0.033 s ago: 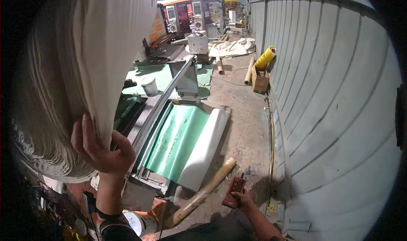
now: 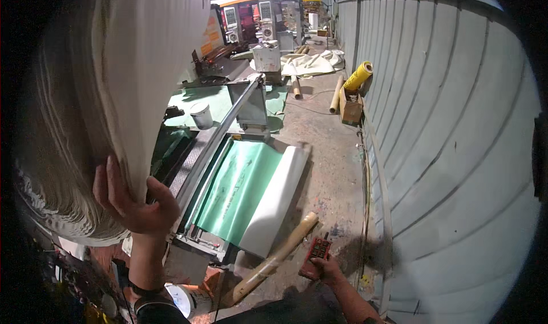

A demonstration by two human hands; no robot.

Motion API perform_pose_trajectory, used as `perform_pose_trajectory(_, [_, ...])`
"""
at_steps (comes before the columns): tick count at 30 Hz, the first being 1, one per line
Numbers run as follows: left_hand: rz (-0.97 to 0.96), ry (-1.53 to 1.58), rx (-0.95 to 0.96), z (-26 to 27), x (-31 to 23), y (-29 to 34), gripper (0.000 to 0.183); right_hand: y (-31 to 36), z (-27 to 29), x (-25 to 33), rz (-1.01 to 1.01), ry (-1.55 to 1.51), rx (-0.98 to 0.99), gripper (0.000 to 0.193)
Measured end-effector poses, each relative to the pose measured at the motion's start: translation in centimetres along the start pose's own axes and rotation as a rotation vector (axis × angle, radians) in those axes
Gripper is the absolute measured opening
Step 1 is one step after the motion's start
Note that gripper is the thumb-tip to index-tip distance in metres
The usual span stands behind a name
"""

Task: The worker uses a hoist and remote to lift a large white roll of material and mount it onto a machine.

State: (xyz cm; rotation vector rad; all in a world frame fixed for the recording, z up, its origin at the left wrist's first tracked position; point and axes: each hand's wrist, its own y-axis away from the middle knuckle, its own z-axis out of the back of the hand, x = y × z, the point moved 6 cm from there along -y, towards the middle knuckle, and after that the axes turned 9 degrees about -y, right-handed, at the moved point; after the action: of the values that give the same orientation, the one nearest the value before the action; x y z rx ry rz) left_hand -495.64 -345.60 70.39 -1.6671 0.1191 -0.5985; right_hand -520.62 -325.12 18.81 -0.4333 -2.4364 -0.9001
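At the left, a huge roll of off-white sheet material looms, its layered edges showing. My left hand is raised against its lower edge, fingers stretched upward and the thumb apart. Whether the fingers press on the roll or only rest by it is hard to make out. Low in the view, my right hand grips a red handheld remote control with dark buttons on its face. The thumb lies over the buttons.
Beyond my hands lies a machine with green sheeting and a white roll beside it. A long cardboard tube rests on the floor. White buckets, a cardboard box and a yellow roll stand farther off. A corrugated wall bounds the right.
My left hand has shifted very slightly left along the roll's edge. The right hand keeps its hold on the remote control.
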Motion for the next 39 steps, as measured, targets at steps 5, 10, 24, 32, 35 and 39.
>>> perform_pose_trajectory(5, [-0.042, -0.117, -0.016, -3.8, -2.4, -0.3, 0.056, -5.4, 0.2, 3.8, -0.098, -0.001, -0.011, 0.045])
perform_pose_trajectory(10, [-0.034, -0.343, -0.087, -7.7, -6.5, -2.1, 0.059, -13.3, 2.9, 9.5, -0.170, 0.080, 0.052, 0.045])
perform_pose_trajectory(24, [0.064, -0.442, -0.079, -17.5, -12.1, -3.3, 0.061, -25.8, 5.7, 28.7, -0.147, 0.238, 0.116, 0.034])
perform_pose_trajectory(32, [0.071, -0.466, -0.067, -24.2, -17.9, -4.6, 0.060, -35.3, 8.3, 31.2, -0.155, 0.144, 0.190, 0.032])
perform_pose_trajectory(35, [0.047, -0.574, -0.048, -26.5, -18.7, -4.6, 0.060, -38.8, 7.5, 32.4, -0.158, 0.266, 0.232, 0.035])
perform_pose_trajectory(39, [0.027, -0.602, -0.070, -30.5, -21.3, -5.1, 0.063, -42.1, 3.5, 36.6, -0.172, 0.137, 0.202, 0.037])
